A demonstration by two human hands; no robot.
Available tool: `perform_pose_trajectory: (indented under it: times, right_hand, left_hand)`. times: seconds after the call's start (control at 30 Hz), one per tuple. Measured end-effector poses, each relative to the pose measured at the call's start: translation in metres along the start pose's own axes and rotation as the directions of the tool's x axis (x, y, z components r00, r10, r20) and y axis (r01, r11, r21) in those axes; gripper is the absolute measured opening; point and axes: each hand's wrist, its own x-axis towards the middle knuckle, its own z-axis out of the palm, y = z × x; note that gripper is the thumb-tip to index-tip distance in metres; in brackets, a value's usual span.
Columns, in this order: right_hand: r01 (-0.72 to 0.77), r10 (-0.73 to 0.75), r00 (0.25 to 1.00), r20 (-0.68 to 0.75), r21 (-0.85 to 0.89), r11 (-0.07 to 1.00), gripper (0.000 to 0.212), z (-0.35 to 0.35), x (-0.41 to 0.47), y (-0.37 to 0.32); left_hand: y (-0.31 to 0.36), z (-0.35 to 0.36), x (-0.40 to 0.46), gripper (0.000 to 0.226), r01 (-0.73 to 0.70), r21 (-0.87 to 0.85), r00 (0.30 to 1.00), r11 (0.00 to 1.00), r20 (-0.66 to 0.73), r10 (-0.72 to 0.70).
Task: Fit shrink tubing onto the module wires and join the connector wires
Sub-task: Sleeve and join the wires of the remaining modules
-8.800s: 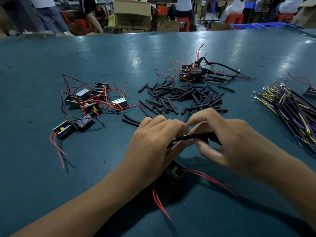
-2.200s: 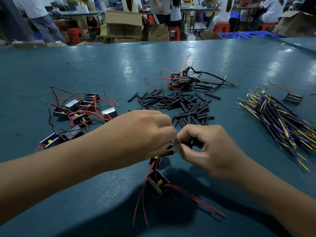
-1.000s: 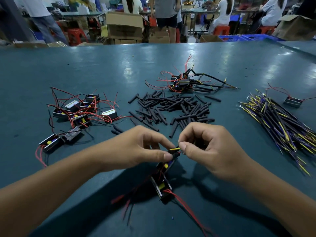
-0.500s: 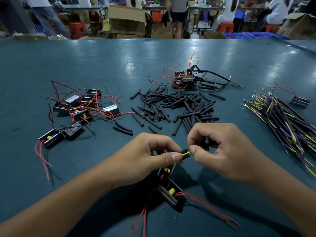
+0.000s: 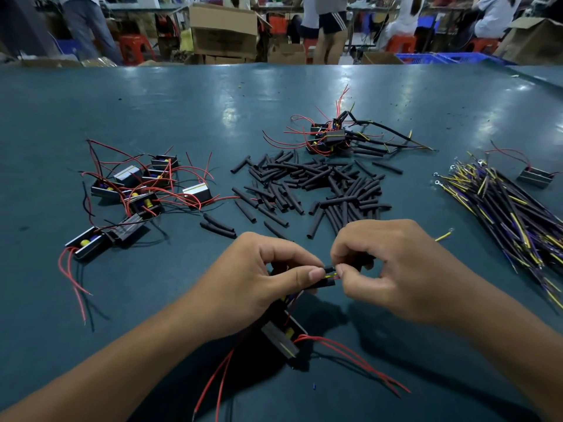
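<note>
Step in hand: joining wire ends at counter's near-middle; looks like mid-join, not finished.
L grip: left hand [image 5: 259, 278] pinches black shrink tubing [image 5: 324, 283] w/ the module wires, thumb + forefinger curled tight on it.
R grip: right hand [image 5: 393, 269] pinches a yellow connector wire [image 5: 332, 274] tip, fingers curled narrow; its far end [image 5: 443, 236] pokes out behind the hand.
Gap: the two thumbs nearly touch; yellow strand bridges between them. Can't tell if strands are twisted yet, too small.
Module in work: module [image 5: 281, 333] lies just below left hand, toward near edge, red leads [image 5: 353, 354] trailing to the right + near edge.
Done, as judged: finished pile [image 5: 330, 137] at far-middle of counter, modules w/ black sleeved leads already attached; a few only.
Left to do: undone modules [image 5: 137, 190] toward left edge, red wires bare, roughly eight or so; more than what's done.
Supplies: loose tubing pile [image 5: 313, 187] mid-counter, plenty; connector wire bundle [image 5: 511, 208] along right edge, plenty; one stray module [image 5: 536, 177] beside it.
Progress est: early in the batch. For this unit: tube seems on, join pending, then slide tube over joint.
</note>
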Motion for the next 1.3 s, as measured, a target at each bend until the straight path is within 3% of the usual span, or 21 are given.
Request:
perform_pose_trajectory:
  times: [0.33,0.6,0.7,0.83,0.97,1.07,1.2,1.3]
  right_hand:
    - [0.031,-0.029,0.995,0.091,-0.030,0.999,0.004,-0.006,-0.001,0.007]
    - [0.015,-0.018,0.997,0.073,0.046,0.999,0.008,-0.013,-0.005,0.009]
    - [-0.008,0.004,0.999,0.053,0.075,0.997,0.012,-0.012,-0.006,0.011]
    - [-0.033,0.028,0.999,0.045,0.106,0.994,0.014,-0.009,-0.005,0.010]
    - [-0.075,0.068,0.996,0.057,0.125,0.989,0.014,-0.009,-0.005,0.013]
    - [-0.099,0.089,0.993,0.075,0.152,0.983,0.014,-0.009,-0.006,0.013]
    - [-0.106,0.103,0.994,0.031,0.138,0.985,0.013,-0.012,-0.006,0.013]
    - [-0.085,0.096,0.958,-0.269,0.050,0.995,0.025,-0.020,-0.006,0.012]
  left_hand:
    - [0.010,0.003,0.002,0.015,0.040,0.152,0.999,0.988,-0.037,-0.035]
    - [0.014,0.005,0.003,0.022,-0.022,0.403,0.991,0.915,-0.115,0.075]
    - [0.014,0.009,0.001,0.027,-0.087,0.535,0.979,0.840,-0.109,0.171]
    - [0.013,0.014,-0.001,0.032,-0.177,0.746,0.936,0.642,-0.075,0.345]
    - [0.014,0.020,-0.003,0.044,-0.226,0.844,0.930,0.487,0.038,0.366]
    - [0.015,0.020,0.000,0.035,-0.236,0.875,0.921,0.424,0.061,0.386]
    - [0.025,0.015,0.012,0.037,-0.226,0.834,0.935,0.502,0.041,0.353]
    - [0.041,-0.002,0.032,0.026,-0.184,0.761,0.951,0.622,-0.022,0.308]
